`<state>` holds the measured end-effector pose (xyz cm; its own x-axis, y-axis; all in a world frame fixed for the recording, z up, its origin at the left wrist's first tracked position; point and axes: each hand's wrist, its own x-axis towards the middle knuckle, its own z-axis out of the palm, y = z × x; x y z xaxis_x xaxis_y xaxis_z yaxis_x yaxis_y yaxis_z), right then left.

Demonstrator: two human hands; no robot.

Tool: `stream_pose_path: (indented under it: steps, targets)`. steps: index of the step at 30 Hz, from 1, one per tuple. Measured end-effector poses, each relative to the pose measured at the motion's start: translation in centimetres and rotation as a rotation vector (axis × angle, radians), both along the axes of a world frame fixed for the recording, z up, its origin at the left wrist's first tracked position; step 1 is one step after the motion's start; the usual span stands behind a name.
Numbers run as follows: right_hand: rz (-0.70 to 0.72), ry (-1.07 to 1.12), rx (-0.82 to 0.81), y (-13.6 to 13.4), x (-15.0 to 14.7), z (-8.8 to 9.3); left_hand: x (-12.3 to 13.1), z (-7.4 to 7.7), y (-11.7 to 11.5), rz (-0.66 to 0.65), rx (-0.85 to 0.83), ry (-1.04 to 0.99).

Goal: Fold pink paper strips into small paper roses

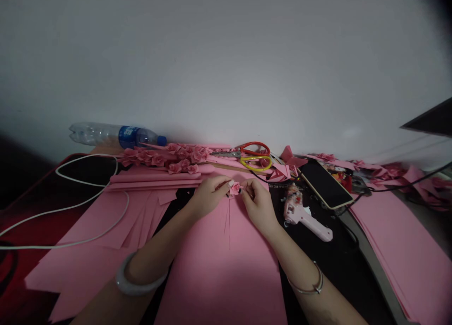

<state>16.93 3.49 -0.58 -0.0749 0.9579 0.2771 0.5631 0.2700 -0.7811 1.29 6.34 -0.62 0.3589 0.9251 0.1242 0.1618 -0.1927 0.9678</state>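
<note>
Between my two hands, over a long pink paper sheet (226, 278), is a small pink paper flower (235, 188). My left hand (212, 193) pinches its left side with thumb and forefinger. On the flower's right edge, the fingertips of my right hand (257, 202) are closed, with a small dark bit beside them. Thin dark lines run down the sheet below the flower. Scissors (254, 163) with one red and one yellow handle lie just beyond my hands. To the right of my right hand rests a pale pink glue gun (307, 216).
Finished paper flowers (183, 158) and paper rolls (151, 181) lie along the wall. A plastic bottle (106, 134) is on its side at the back left. A phone (326, 183) sits right. Cut sheets (106, 231) and a white cable (70, 207) cover the left; stacked paper (406, 249) lies right.
</note>
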Motion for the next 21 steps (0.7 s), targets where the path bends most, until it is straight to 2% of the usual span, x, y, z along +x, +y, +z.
stream_pose_path:
  steps: [21]
  targets:
    - [-0.015,0.021,-0.02,-0.03,-0.01,0.1,-0.17,-0.54,0.16,-0.01,0.019,0.035]
